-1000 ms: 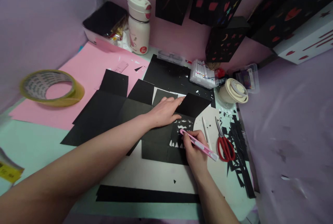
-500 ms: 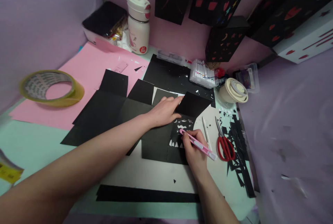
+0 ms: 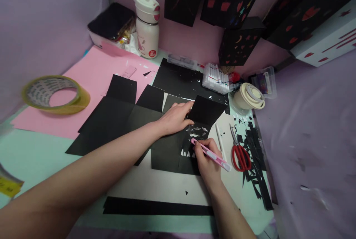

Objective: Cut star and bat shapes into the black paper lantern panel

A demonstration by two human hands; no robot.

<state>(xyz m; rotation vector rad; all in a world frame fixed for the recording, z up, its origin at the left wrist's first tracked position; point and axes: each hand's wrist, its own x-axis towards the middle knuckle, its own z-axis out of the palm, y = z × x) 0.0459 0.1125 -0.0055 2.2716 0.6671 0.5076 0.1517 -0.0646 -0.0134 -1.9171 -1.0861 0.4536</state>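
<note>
One cutter (image 3: 211, 155) in right hand (image 3: 208, 168); pale board (image 3: 164, 186) beyond black card (image 3: 165, 148) edge.

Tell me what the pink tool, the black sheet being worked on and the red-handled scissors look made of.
Pink tool: probably plastic, smooth, given its moulded-looking body with pale sections. Black sheet: card or stiff paper, matte, judging by its creases, flat panels and cut-out shapes. Scissors: blades apparently metal, grey and tapering; handles likely plastic or coated, uniform red.
</note>
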